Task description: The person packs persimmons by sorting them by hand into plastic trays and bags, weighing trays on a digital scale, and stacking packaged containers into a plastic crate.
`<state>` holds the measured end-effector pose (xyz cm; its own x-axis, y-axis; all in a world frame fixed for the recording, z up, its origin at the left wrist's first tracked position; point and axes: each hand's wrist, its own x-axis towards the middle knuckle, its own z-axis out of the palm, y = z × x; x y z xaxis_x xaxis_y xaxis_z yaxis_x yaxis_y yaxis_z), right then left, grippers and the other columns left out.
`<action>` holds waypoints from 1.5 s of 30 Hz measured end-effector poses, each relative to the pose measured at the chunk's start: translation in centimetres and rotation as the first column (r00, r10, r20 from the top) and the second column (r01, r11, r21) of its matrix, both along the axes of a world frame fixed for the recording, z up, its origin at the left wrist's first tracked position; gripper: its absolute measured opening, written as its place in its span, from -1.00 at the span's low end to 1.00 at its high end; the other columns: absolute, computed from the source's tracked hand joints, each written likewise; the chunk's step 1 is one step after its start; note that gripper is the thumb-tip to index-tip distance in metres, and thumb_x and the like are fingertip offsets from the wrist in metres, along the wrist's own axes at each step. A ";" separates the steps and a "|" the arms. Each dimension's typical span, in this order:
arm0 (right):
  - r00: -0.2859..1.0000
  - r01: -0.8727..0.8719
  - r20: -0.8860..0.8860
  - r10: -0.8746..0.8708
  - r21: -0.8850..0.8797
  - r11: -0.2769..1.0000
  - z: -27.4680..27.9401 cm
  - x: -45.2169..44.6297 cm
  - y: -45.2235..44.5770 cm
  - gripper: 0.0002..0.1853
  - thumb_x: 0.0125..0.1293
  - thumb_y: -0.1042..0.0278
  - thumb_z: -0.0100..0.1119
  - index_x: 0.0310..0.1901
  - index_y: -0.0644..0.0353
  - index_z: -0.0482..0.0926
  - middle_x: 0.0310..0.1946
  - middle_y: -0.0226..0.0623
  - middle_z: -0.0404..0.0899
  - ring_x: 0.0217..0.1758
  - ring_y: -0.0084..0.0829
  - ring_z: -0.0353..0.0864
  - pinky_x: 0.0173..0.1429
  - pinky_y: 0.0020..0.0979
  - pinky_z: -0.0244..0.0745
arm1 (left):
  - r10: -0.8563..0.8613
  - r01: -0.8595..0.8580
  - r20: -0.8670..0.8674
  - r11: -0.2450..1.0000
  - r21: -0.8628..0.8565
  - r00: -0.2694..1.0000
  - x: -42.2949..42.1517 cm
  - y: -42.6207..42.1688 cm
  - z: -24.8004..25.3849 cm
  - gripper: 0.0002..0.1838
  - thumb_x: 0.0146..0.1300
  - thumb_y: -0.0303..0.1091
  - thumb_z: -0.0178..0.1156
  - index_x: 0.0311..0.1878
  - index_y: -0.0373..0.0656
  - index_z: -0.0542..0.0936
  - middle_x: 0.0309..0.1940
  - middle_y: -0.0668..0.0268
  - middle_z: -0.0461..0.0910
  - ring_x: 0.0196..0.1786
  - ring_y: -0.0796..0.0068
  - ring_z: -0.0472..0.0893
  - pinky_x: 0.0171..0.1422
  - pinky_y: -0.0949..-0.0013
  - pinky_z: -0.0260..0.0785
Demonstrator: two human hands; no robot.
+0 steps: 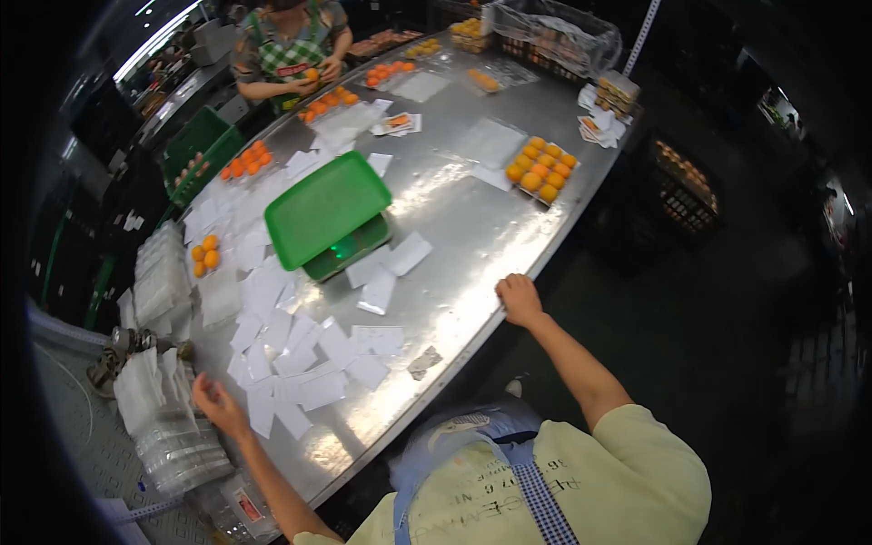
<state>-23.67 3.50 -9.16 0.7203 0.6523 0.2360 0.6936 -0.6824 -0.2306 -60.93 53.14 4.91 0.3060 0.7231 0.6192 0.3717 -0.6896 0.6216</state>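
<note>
My left hand [219, 406] is open, its fingers apart and slightly curled, close beside a stack of clear plastic trays [177, 445] at the table's left end. I see nothing held in it. My right hand [520, 300] rests on the near edge of the metal table [454, 263], fingers laid over the rim and holding no object. Between and beyond my hands, white paper slips [318, 386] lie scattered. A scale [350, 250] with a green tray [329, 209] on top stands past them. To the right sits a clear pack of orange fruit [541, 170].
Across the table a person in a checked apron [292, 54] holds an orange fruit [312, 74]. Loose orange fruits [206, 255] lie at the left, near more stacked trays [162, 272]. A green crate [200, 154] stands at the far left. Dark crates [681, 186] stand right of the table.
</note>
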 end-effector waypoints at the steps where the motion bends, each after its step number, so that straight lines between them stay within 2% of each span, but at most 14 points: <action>1: 1.000 0.001 -0.023 -0.002 -0.017 1.000 0.7 -0.1 0.0 -0.70 -0.21 0.58 0.17 -0.35 0.12 0.42 -0.28 -0.18 0.39 -0.07 -0.12 0.39 0.10 -0.24 0.27 | -0.063 0.065 0.031 0.996 -0.060 0.998 2.0 -3.4 -1.2 -0.64 0.23 -0.57 0.10 0.11 -0.21 0.43 0.05 0.27 0.44 -0.12 0.52 0.47 -0.18 0.53 0.31; 3: 0.999 -0.017 -0.042 0.015 -0.033 0.999 0.4 0.3 -0.4 -0.63 -0.26 0.53 0.25 -0.30 0.10 0.43 -0.24 -0.19 0.38 -0.03 -0.17 0.38 0.13 -0.27 0.26 | -0.122 0.143 0.088 0.943 -0.299 0.989 5.1 -8.0 -6.1 -0.65 0.23 -0.58 0.10 0.11 -0.20 0.43 0.04 0.30 0.45 -0.15 0.56 0.48 -0.22 0.57 0.32; 6: 0.993 -0.058 -0.102 0.053 -0.048 0.997 0.9 0.7 -0.9 -0.55 -0.30 0.46 0.31 -0.24 0.07 0.42 -0.22 -0.25 0.36 0.00 -0.25 0.34 0.16 -0.32 0.19 | -0.195 0.275 0.207 0.819 -0.504 0.959 10.6 -18.6 -7.4 -0.68 0.23 -0.58 0.09 0.08 -0.25 0.43 -0.03 0.26 0.49 -0.22 0.60 0.52 -0.26 0.58 0.41; 14: 0.953 -0.258 -0.149 0.263 0.054 0.965 1.3 2.3 -2.9 -0.54 -0.24 0.52 0.26 -0.19 0.09 0.41 -0.21 -0.25 0.34 -0.02 -0.25 0.32 0.12 -0.31 0.17 | -0.214 0.382 0.322 0.637 -0.670 0.922 20.1 -34.3 -10.9 -0.70 0.25 -0.51 0.11 0.05 -0.28 0.45 -0.16 0.22 0.53 -0.35 0.54 0.57 -0.35 0.55 0.43; 19: 0.923 -0.356 -0.099 0.372 0.149 0.923 0.8 3.7 -3.7 -0.57 -0.23 0.52 0.28 -0.21 0.04 0.44 -0.22 -0.30 0.35 -0.04 -0.26 0.33 0.09 -0.33 0.20 | -0.249 0.388 0.297 0.574 -0.722 0.922 25.7 -36.7 -10.9 -0.73 0.27 -0.42 0.14 0.02 -0.28 0.47 -0.23 0.25 0.53 -0.35 0.54 0.57 -0.35 0.54 0.43; 21: 0.879 -0.402 -0.191 0.437 0.197 0.894 1.4 4.3 -4.2 -0.57 -0.18 0.45 0.32 -0.18 0.05 0.45 -0.20 -0.30 0.37 -0.02 -0.27 0.35 0.09 -0.31 0.23 | -0.278 0.387 0.278 0.522 -0.760 0.920 28.2 -36.7 -11.5 -0.72 0.30 -0.38 0.13 0.03 -0.27 0.46 -0.24 0.24 0.54 -0.34 0.53 0.57 -0.33 0.53 0.44; 26: 0.680 -0.557 -0.396 0.617 0.269 0.786 2.8 7.6 -5.7 -0.60 -0.06 0.34 0.35 -0.11 0.08 0.50 -0.11 -0.30 0.41 0.07 -0.24 0.36 0.19 -0.25 0.23 | -0.401 0.470 0.364 0.205 -0.858 0.841 37.7 -39.1 -12.5 -0.69 0.33 -0.36 0.08 0.09 -0.25 0.41 -0.17 0.13 0.56 -0.29 0.45 0.60 -0.25 0.47 0.50; 27: 0.620 -0.545 -0.475 0.624 0.312 0.778 3.0 8.6 -5.8 -0.63 0.02 0.32 0.32 -0.09 0.13 0.52 -0.13 -0.25 0.46 0.03 -0.25 0.44 0.17 -0.25 0.30 | -0.435 0.466 0.374 0.123 -0.876 0.819 39.9 -39.7 -12.6 -0.69 0.33 -0.37 0.08 0.09 -0.25 0.40 -0.17 0.11 0.57 -0.28 0.42 0.61 -0.23 0.45 0.51; 30: 0.474 -0.241 -0.689 0.549 0.498 0.833 3.7 12.0 -7.3 -0.68 0.09 0.34 0.25 -0.09 0.18 0.52 -0.18 -0.19 0.52 -0.06 -0.25 0.52 0.08 -0.27 0.40 | -0.534 0.458 0.426 -0.081 -0.885 0.730 45.8 -41.8 -14.6 -0.69 0.35 -0.37 0.05 0.11 -0.24 0.37 -0.16 0.08 0.59 -0.23 0.36 0.63 -0.19 0.39 0.54; 31: 0.536 -0.191 -0.694 0.481 0.456 0.869 5.1 13.6 -8.4 -0.71 0.14 0.39 0.21 -0.08 0.22 0.52 -0.23 -0.18 0.56 -0.16 -0.32 0.58 -0.03 -0.34 0.47 | -0.553 0.454 0.437 -0.116 -0.883 0.709 47.3 -42.7 -14.0 -0.69 0.36 -0.37 0.04 0.12 -0.24 0.37 -0.16 0.08 0.59 -0.21 0.34 0.64 -0.19 0.38 0.54; 33: 0.518 0.047 -0.739 0.431 0.528 0.848 5.7 17.4 -10.8 -0.74 0.22 0.44 0.18 -0.04 0.22 0.55 -0.29 -0.30 0.61 -0.25 -0.55 0.59 -0.13 -0.50 0.49 | -0.578 0.436 0.443 -0.160 -0.885 0.686 50.1 -44.2 -15.0 -0.66 0.35 -0.37 0.04 0.14 -0.26 0.35 -0.15 0.08 0.59 -0.22 0.37 0.63 -0.21 0.41 0.53; 37: 0.638 0.356 -0.750 0.177 0.491 0.795 5.1 27.8 -16.3 -0.77 0.23 0.45 0.15 -0.07 0.23 0.58 -0.35 -0.36 0.61 -0.28 -0.59 0.56 -0.12 -0.53 0.48 | -0.610 0.349 0.384 -0.182 -0.919 0.693 54.8 -46.8 -15.5 -0.62 0.35 -0.36 0.04 0.17 -0.30 0.32 -0.16 0.08 0.60 -0.26 0.37 0.63 -0.23 0.44 0.52; 42: 0.790 0.364 -0.606 0.091 0.584 0.725 2.5 43.7 -18.8 -0.81 0.25 0.46 0.14 -0.09 0.22 0.56 -0.29 -0.44 0.59 -0.26 -0.63 0.51 -0.15 -0.57 0.41 | -0.444 0.343 0.450 -0.302 -0.889 0.775 59.2 -49.6 -16.0 -0.62 0.43 -0.27 -0.08 0.20 -0.28 0.26 -0.08 0.02 0.55 -0.26 0.28 0.65 -0.22 0.38 0.56; 45: 0.819 0.282 -0.560 0.127 0.585 0.761 2.4 51.0 -16.1 -0.78 0.28 0.39 0.14 -0.06 0.22 0.55 -0.25 -0.41 0.58 -0.25 -0.60 0.53 -0.16 -0.56 0.43 | -0.369 0.347 0.422 -0.255 -0.903 0.828 60.8 -50.5 -16.0 -0.68 0.44 -0.26 -0.10 0.09 -0.29 0.27 -0.10 -0.02 0.55 -0.29 0.24 0.66 -0.24 0.34 0.58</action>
